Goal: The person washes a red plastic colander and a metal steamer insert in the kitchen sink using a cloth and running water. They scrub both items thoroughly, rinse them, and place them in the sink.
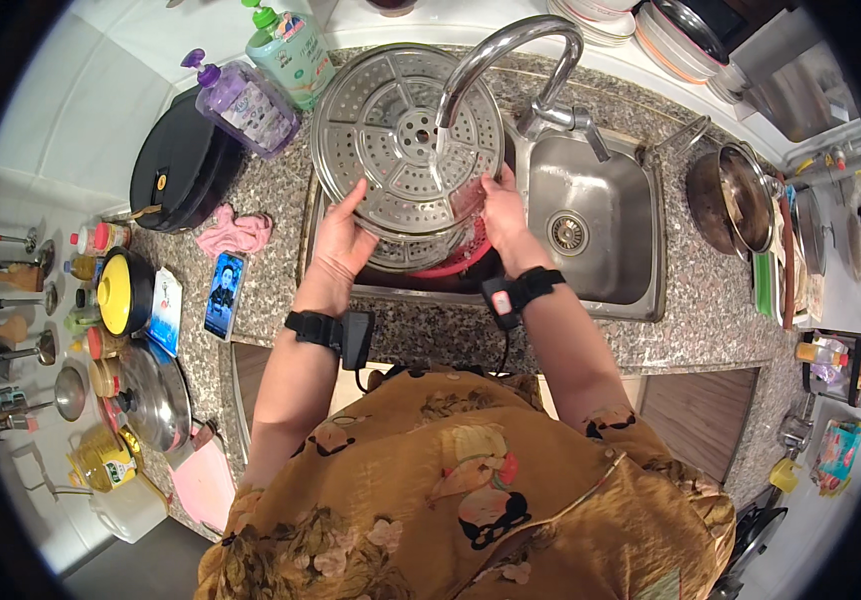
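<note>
A round perforated steel steamer rack (393, 176) is held over the left sink basin, beneath the chrome faucet (509, 37). Water runs from the spout onto its surface. My left hand (345, 238) grips the lower left rim, thumb on top. At the lower right rim, my right hand (502, 208) holds on, its fingers partly hidden by the metal. Below the rack, another perforated steel rack (415, 255) and a red plastic basket (468, 255) show in the basin.
The right sink basin (588, 217) adjoins on the right. Two soap pump bottles (250, 109) (291, 60) stand behind left. A pink cloth (235, 230) and a smartphone (225, 295) lie on the left granite counter; a steel pot (708, 199) stands right.
</note>
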`<state>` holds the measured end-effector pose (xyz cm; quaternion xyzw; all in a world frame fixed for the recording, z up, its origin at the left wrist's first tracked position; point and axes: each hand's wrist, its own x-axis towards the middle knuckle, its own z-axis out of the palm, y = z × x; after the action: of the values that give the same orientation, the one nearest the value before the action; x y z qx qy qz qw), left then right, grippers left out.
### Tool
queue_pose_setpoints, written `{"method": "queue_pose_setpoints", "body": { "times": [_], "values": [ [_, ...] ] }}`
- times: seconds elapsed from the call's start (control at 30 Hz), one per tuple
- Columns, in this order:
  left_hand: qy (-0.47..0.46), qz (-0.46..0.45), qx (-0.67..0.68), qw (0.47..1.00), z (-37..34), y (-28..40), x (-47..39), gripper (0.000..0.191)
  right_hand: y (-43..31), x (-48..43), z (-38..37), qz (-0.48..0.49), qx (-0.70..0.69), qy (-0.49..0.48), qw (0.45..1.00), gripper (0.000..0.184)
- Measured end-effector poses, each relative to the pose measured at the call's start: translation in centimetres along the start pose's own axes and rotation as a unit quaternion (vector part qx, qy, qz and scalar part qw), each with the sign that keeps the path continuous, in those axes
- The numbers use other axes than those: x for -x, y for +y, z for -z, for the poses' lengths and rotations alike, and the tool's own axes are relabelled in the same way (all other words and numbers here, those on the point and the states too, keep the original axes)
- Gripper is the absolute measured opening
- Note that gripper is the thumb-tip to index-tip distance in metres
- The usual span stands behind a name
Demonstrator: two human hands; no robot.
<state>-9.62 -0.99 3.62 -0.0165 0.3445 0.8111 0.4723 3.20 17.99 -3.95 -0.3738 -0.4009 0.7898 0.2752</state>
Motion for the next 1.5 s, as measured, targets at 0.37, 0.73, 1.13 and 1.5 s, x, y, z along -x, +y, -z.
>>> {"method": "queue_pose_setpoints", "body": {
  "times": [0.37, 0.73, 1.13, 1.5],
  "values": [
    [0.053, -0.004, 0.002, 0.999, -0.5, -1.8, 1.4, 0.032, 0.0, 6.7, -7.6, 0.386, 0.609, -0.226, 0.655, 0.070],
    [0.035, -0.024, -0.068, 0.997, -0.3, -0.8, 2.6, 0.031, 0.1, 1.8, -4.1, 0.184, 0.632, -0.080, 0.749, 0.079],
    [-0.053, -0.031, -0.331, 0.942, -0.5, -1.7, 2.6, 0.039, -6.1, -1.6, -9.0, 0.282, 0.564, -0.144, 0.762, 0.069],
    [-0.015, 0.004, -0.377, 0.926, -0.4, -1.8, 1.1, 0.033, -3.5, 3.2, -9.5, 0.538, 0.526, -0.128, 0.646, 0.050]
  ]
}}
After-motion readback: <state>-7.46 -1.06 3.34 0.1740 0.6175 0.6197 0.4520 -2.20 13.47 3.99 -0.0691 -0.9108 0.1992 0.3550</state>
